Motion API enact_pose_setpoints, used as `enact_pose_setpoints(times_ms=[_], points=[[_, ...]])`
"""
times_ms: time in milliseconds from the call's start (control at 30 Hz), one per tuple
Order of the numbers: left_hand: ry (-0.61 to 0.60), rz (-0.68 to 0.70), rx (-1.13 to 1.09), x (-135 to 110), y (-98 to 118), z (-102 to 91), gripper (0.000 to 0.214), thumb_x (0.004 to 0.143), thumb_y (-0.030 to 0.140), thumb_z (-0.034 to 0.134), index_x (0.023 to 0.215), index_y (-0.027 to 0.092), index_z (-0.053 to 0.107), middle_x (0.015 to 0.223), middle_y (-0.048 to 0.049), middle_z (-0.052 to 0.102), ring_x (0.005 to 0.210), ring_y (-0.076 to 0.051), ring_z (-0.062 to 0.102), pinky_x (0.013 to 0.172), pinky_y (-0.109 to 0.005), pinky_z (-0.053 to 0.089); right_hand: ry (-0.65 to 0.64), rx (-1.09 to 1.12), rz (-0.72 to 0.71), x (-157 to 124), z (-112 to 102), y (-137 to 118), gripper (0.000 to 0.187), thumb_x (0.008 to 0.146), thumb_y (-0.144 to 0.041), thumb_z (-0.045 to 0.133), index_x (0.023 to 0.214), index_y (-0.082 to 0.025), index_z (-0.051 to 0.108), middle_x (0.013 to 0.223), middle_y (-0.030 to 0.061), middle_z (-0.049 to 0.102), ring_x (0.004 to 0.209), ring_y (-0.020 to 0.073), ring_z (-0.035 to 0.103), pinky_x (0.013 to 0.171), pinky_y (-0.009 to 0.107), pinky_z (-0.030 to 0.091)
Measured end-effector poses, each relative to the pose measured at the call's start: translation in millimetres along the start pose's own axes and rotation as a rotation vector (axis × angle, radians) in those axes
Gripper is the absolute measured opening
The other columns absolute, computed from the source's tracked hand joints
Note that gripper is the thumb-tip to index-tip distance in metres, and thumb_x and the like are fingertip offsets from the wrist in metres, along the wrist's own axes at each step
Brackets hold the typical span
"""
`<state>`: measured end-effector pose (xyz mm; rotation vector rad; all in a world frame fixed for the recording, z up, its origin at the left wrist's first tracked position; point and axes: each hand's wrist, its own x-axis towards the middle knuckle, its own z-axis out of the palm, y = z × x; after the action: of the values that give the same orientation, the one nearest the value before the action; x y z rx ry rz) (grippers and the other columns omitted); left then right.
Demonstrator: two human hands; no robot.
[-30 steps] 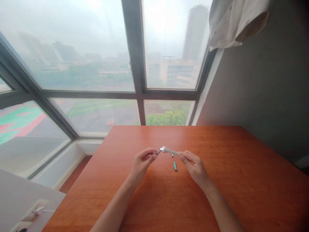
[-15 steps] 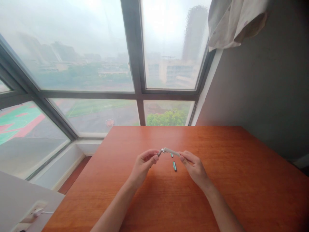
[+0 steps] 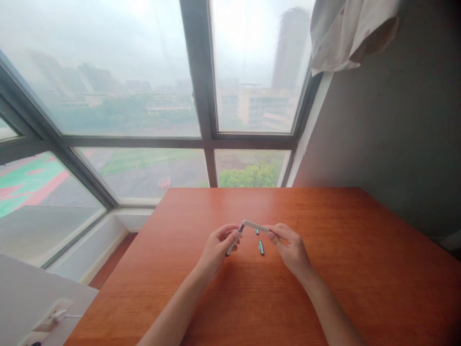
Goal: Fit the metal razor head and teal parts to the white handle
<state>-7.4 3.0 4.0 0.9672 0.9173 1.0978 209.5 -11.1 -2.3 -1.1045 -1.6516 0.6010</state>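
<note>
My left hand (image 3: 223, 242) is closed around what looks like a razor handle (image 3: 230, 247), pale grey with a dark lower end and a dark silvery neck. It is tilted, its top up and to the right. My right hand (image 3: 290, 245) pinches one end of a slim, pale, flat stick (image 3: 256, 225), whose kind I cannot make out. The stick's far end meets the handle's top. Below them on the table lies a small green-and-black block (image 3: 261, 247), resembling a razor cartridge. A second such block (image 3: 256, 231) is partly hidden behind the stick.
The reddish-brown wooden table (image 3: 324, 216) reaches to large windows (image 3: 126, 72) at the back. A grey wall (image 3: 389, 129) and a hanging curtain (image 3: 355, 38) are on the right. A power strip with a plug (image 3: 54, 315) is at lower left.
My left hand has moved slightly right and turned the handle, so its lower end now shows below the fingers. The stick's far end now meets the handle's top. My right hand is nearly still.
</note>
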Motion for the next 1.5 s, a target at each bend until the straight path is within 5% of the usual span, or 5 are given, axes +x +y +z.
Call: enact_pose_setpoints(times_ms=[1500], points=[[0.048,0.019,0.02,3.1,-7.4,-0.9,0.035,0.066,0.036,0.078,0.094,0.015,0.069,0.073,-0.0038,0.064,0.062,-0.012,0.053,0.058,-0.023,0.041,0.016,-0.102,-0.006,-0.9,1.6,1.7,0.024,0.092,-0.034,0.05,0.1,-0.024,0.069,0.087,0.0043,0.066,0.081,0.0184,0.059,0.074,0.028,0.045]])
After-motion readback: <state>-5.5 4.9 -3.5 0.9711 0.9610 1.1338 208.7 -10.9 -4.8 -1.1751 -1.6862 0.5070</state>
